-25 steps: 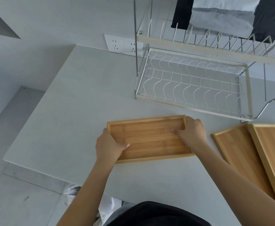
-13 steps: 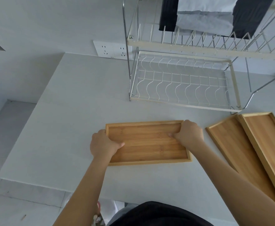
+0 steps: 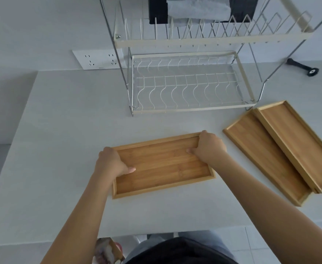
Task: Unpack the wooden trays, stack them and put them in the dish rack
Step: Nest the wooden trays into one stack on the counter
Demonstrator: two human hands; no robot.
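Note:
A wooden tray lies flat on the white counter in front of me. My left hand grips its left end, thumb inside the rim. My right hand grips its far right corner, thumb on the tray floor. Two more wooden trays lie to the right: a lower tray and an upper tray resting partly over it, both angled. The two-tier wire dish rack stands behind, its lower shelf holding nothing.
A wall socket panel sits left of the rack. Dark and pale cloths hang behind the rack's upper tier. A black handled tool lies at the far right. Wrapping lies on the floor below the counter edge.
The view has tilted up and shifted, showing more of the rack. Both hands keep their hold on the tray, which now sits slightly turned, right end farther away.

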